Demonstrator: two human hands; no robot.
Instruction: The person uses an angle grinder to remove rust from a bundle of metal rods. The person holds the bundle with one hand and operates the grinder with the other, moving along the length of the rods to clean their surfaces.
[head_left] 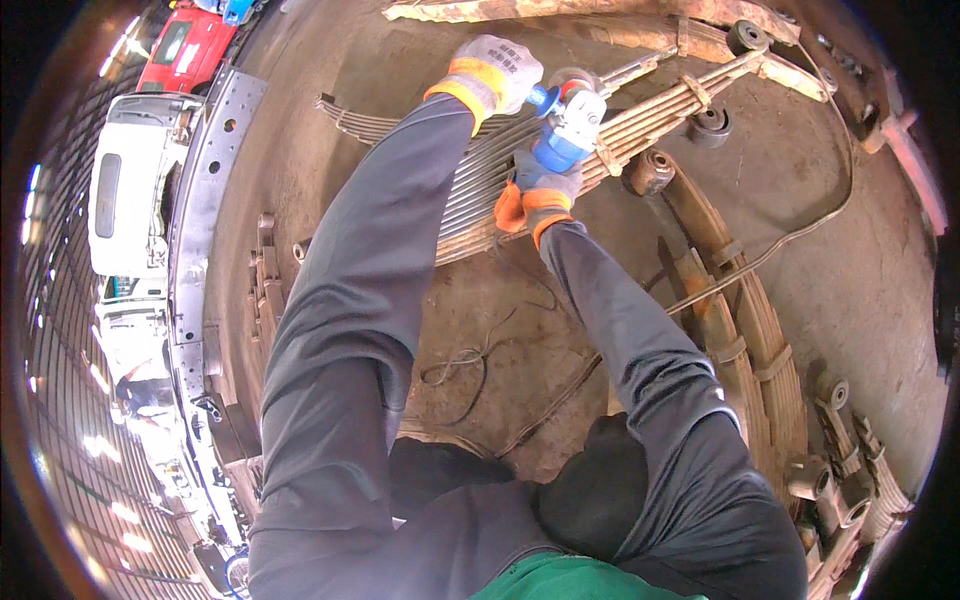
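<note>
A blue and silver angle grinder [566, 135] with a disc sits over a stack of long steel leaf springs [660, 112]. My left hand [490, 78], in a pale glove with a yellow-orange cuff, is closed on the grinder's blue side handle at upper centre. My right hand [538, 190], in a grey and orange glove, is closed round the blue lower body of the grinder, just below. The grinder's disc is partly hidden by its guard and head, so I cannot tell whether it touches the metal.
More rusty leaf springs [760, 350] lie at right, with round bushings [712, 125]. A cable [475, 362] loops across the concrete floor [850, 300]. A long drilled steel beam [205, 170] runs along the left, beside a white truck cab [130, 185] and a red vehicle [175, 55].
</note>
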